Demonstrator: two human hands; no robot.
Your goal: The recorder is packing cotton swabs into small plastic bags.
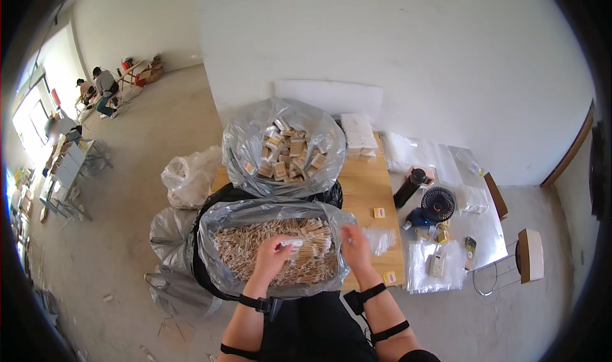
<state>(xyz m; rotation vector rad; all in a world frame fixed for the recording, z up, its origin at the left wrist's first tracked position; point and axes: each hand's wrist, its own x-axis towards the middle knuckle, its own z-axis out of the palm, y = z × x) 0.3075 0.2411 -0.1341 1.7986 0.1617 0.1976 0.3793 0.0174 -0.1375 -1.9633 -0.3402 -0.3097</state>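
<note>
A large grey plastic bag [210, 260] lines an open container filled with loose cotton swabs [242, 247] on thin wooden sticks. Over the swabs, my left hand [273, 257] is closed on a small white bundle [293, 242], which looks like a small packet of cotton swabs; its details are too small to make out. My right hand [355, 248] hovers by the right rim of the lined container, its fingers loosely bent and apart, with nothing visible in them. Just right of it, small clear plastic bags [380, 241] lie on the wooden table [363, 183].
Behind the swabs, another grey bag [245, 132] holds many packed bundles [296, 148]. Small yellow-and-white cards [379, 213] lie on the table. To the right, a side table [491, 234] carries a black fan [438, 204], a dark bottle [411, 187] and plastic sheets. People sit far left.
</note>
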